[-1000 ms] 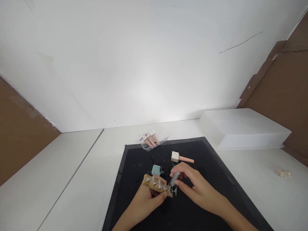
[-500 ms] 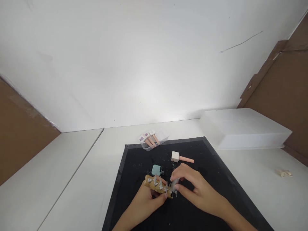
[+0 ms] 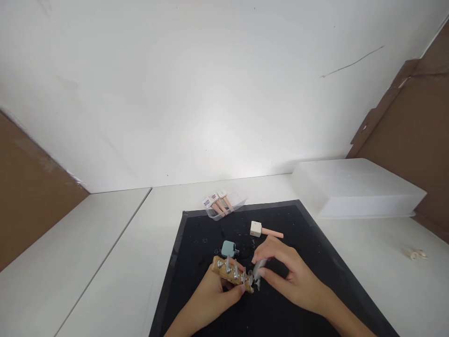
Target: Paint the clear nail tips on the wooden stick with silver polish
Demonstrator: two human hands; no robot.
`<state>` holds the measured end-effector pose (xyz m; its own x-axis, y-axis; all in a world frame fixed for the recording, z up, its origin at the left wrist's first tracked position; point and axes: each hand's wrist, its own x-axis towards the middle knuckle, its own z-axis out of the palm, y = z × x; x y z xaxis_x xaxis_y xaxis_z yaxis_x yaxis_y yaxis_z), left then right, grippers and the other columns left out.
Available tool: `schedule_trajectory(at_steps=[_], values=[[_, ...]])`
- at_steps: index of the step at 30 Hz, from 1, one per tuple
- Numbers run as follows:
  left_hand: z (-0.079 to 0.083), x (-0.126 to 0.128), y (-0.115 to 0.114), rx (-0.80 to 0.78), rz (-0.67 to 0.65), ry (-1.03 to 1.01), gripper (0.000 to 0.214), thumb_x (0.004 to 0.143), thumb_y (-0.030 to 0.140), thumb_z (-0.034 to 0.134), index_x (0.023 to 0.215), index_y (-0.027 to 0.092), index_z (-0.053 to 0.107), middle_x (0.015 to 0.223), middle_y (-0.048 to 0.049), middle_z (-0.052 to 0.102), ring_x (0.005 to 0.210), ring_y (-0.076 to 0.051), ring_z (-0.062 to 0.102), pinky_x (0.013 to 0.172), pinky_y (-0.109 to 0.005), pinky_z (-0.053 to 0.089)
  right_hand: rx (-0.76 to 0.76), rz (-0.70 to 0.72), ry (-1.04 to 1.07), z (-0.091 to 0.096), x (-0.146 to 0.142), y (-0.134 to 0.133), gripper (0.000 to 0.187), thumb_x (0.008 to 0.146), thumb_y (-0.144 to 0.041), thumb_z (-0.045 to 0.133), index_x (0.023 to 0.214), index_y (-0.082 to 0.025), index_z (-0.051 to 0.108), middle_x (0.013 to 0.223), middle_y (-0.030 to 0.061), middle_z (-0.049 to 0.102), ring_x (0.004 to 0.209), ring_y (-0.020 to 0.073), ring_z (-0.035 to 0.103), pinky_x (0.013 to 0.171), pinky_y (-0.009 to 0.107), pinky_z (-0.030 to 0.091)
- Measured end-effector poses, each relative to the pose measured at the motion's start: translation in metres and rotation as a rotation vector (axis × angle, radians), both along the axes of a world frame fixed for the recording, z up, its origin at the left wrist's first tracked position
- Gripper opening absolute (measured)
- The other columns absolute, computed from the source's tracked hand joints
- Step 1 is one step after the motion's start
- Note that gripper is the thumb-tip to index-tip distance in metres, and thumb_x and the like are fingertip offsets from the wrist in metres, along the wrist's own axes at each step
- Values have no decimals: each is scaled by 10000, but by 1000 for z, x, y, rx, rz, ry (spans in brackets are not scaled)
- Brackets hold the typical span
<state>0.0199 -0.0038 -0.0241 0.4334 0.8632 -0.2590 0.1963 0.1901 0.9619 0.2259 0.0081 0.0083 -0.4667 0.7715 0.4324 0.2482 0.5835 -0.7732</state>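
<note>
Low over the black mat, my left hand (image 3: pixel 213 292) grips a tan strip (image 3: pixel 224 269) from its near side, thumb near the right end. A row of silver knobs lines the strip, with clear, nail-tip-like pieces standing on several of them. My right hand (image 3: pixel 287 271) pinches a small translucent greyish piece (image 3: pixel 258 267) between thumb and fingers at the strip's right end; whether it is joined to the strip is unclear. Just beyond the strip lies a teal square bottle (image 3: pixel 228 248), its neck pointing right. A white cube-shaped bottle (image 3: pixel 256 229) with a long pink cap (image 3: pixel 272 233) lies farther back.
A clear shallow tray (image 3: pixel 240 203) at the mat's back edge holds several white bottles with pink caps (image 3: pixel 219 205). On the right stands a white translucent box (image 3: pixel 365 192). Small beige rings (image 3: pixel 416 253) lie at far right. The black mat (image 3: pixel 210 231) has small wet-looking spots.
My right hand and the greyish piece have shifted slightly right. The strip in my left hand has moved a little right and down. The bottles and tray stay put.
</note>
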Motion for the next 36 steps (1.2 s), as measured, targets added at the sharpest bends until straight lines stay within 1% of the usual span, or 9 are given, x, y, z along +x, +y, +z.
schedule_trajectory(at_steps=[3, 10, 14, 17, 25, 27, 29, 32, 36], values=[[1, -1, 0, 5, -18, 30, 253, 722, 305, 595, 930, 192, 505, 850, -5, 533, 779, -141, 513, 702, -260, 406, 17, 17, -47, -2, -2, 0, 185, 805, -80, 522, 917, -220, 565, 865, 48, 621, 819, 201, 568, 716, 318, 467], [1, -2, 1, 6, -50, 56, 256, 731, 278, 579, 952, 188, 486, 875, -11, 528, 778, -135, 509, 715, -272, 408, 55, -96, 13, -5, -2, 4, 194, 823, -81, 507, 943, -228, 549, 868, 42, 610, 824, 194, 569, 728, 323, 466], [3, -1, 0, 7, -46, 51, 251, 732, 279, 575, 949, 186, 490, 864, -11, 533, 782, -142, 512, 709, -275, 406, -4, -20, 31, 0, 0, -1, 187, 804, -79, 523, 917, -224, 558, 843, 35, 603, 767, 180, 564, 665, 296, 472], [6, 0, 0, -2, -49, 55, 249, 718, 266, 587, 931, 180, 491, 849, -9, 534, 775, -144, 517, 705, -276, 406, -11, 32, -8, 1, -2, -1, 213, 776, -46, 533, 896, -219, 569, 833, 33, 609, 770, 182, 563, 666, 293, 468], [2, 0, 0, -4, -46, 59, 264, 705, 244, 593, 937, 184, 482, 882, -14, 532, 778, -138, 513, 717, -274, 405, 105, -161, 34, -7, -4, 6, 196, 789, -64, 528, 905, -217, 565, 817, 38, 611, 782, 195, 571, 733, 344, 455], [1, -1, 1, 1, -40, 67, 261, 715, 260, 587, 942, 184, 484, 878, -13, 529, 772, -137, 509, 708, -271, 402, 92, -141, 72, -5, -3, 5, 195, 773, -66, 541, 894, -216, 566, 790, 29, 606, 725, 181, 570, 680, 319, 468], [0, -1, 1, -4, -31, 70, 265, 718, 277, 586, 944, 186, 483, 862, -10, 531, 768, -138, 508, 704, -272, 402, 57, -73, 74, -2, -3, 2, 201, 755, -57, 550, 881, -212, 570, 787, 29, 609, 705, 173, 570, 636, 293, 473], [2, -1, 1, -6, -36, 70, 271, 712, 284, 594, 941, 189, 485, 862, -9, 529, 780, -144, 513, 710, -275, 404, 57, -5, 24, 0, -3, -1, 208, 748, -48, 555, 877, -209, 579, 786, 33, 619, 725, 179, 574, 634, 288, 473], [3, -1, 1, -18, -43, 50, 268, 707, 277, 600, 932, 193, 480, 856, -6, 530, 773, -138, 516, 711, -271, 405, 137, -81, -22, -6, -4, 3, 207, 766, -56, 550, 895, -216, 574, 806, 46, 631, 753, 198, 579, 672, 325, 473]])
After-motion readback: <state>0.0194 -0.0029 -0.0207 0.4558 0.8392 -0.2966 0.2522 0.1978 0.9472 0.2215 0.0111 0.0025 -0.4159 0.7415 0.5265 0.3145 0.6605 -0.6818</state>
